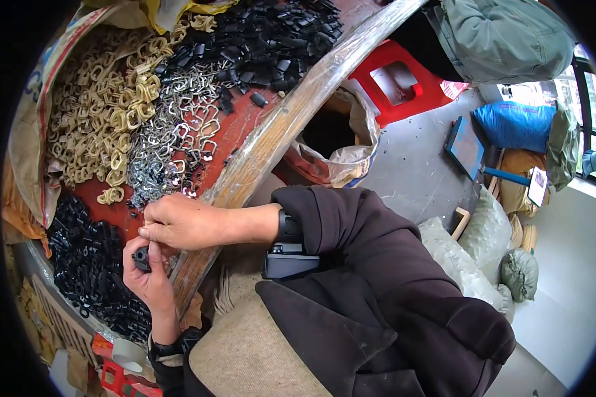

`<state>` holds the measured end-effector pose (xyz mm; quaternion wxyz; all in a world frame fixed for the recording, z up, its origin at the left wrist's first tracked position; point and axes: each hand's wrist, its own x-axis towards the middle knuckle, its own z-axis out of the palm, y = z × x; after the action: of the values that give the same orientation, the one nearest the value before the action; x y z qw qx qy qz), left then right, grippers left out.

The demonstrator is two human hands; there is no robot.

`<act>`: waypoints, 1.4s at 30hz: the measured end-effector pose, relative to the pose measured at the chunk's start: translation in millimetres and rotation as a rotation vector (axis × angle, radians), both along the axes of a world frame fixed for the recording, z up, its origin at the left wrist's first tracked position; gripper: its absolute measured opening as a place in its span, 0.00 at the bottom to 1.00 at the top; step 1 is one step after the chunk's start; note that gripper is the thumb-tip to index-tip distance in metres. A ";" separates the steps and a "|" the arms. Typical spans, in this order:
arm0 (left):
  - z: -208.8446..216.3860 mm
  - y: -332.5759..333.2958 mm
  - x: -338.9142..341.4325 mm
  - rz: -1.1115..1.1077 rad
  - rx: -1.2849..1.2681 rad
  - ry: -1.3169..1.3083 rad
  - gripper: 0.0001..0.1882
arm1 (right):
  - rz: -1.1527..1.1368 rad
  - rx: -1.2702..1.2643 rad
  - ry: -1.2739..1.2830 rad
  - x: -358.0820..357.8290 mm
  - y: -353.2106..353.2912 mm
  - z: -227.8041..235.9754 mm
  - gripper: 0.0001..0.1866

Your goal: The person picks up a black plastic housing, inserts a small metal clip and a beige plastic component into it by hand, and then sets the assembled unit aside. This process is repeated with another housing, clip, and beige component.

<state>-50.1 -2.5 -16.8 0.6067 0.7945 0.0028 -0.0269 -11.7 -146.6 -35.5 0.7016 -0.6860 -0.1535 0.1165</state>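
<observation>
My left hand (147,276) is closed around a small black plastic part (141,259), whose end shows between thumb and fingers. Just above it, my right hand (179,221) is closed, thumb and fingertips pinched together. Its fingertips meet the left hand's; whatever they pinch is hidden. Beyond the hands lie bent silver wire loops (185,116) and a heap of small shiny metal bits (149,178). Beige ring-shaped pieces (89,126) are piled at the far left. Similar-looking black parts (93,258) lie left of my left hand, and flat black pieces (265,40) at the back.
A wooden edge wrapped in clear film (278,122) borders the red tabletop (242,122). An open woven sack (357,155) stands beside it, near a red plastic stool (404,86). Farther right are a blue platform scale (467,149) and stuffed sacks (463,258).
</observation>
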 end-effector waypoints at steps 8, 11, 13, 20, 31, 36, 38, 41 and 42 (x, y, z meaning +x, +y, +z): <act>10.1 2.3 2.7 -0.030 0.049 0.044 0.03 | 0.037 0.217 0.127 -10.8 -5.4 6.3 0.08; 11.2 -0.3 10.3 -0.024 -0.119 0.163 0.04 | 0.087 0.228 0.145 -9.1 -12.4 11.6 0.06; 14.7 0.7 14.9 -0.031 -0.262 0.280 0.04 | 0.094 0.144 0.102 -6.6 -14.9 15.1 0.04; 5.6 3.4 30.4 -0.005 -0.638 0.528 0.05 | 0.005 -0.225 -0.293 7.1 -13.5 10.1 0.03; 13.5 3.5 28.7 0.026 -0.613 0.559 0.06 | 0.026 -0.264 -0.316 15.0 -18.9 13.6 0.05; 18.0 1.2 13.7 -0.034 -0.468 0.254 0.05 | 0.113 0.127 0.350 -4.6 -15.1 27.3 0.06; 19.2 1.6 10.1 -0.081 -0.290 0.157 0.04 | 0.117 0.243 0.485 -11.6 -13.9 24.9 0.05; 17.4 -0.8 3.9 -0.026 -0.316 0.174 0.05 | 0.116 0.306 0.551 -17.3 -11.3 21.4 0.04; 15.8 -1.6 3.2 -0.039 -0.326 0.149 0.05 | 0.110 0.320 0.566 -19.2 -9.6 21.2 0.04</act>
<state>-46.9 -4.1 -1.0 0.7248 0.6814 0.0281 -0.0975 -30.8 -156.2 -14.3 0.8079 -0.4982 -0.0055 0.3148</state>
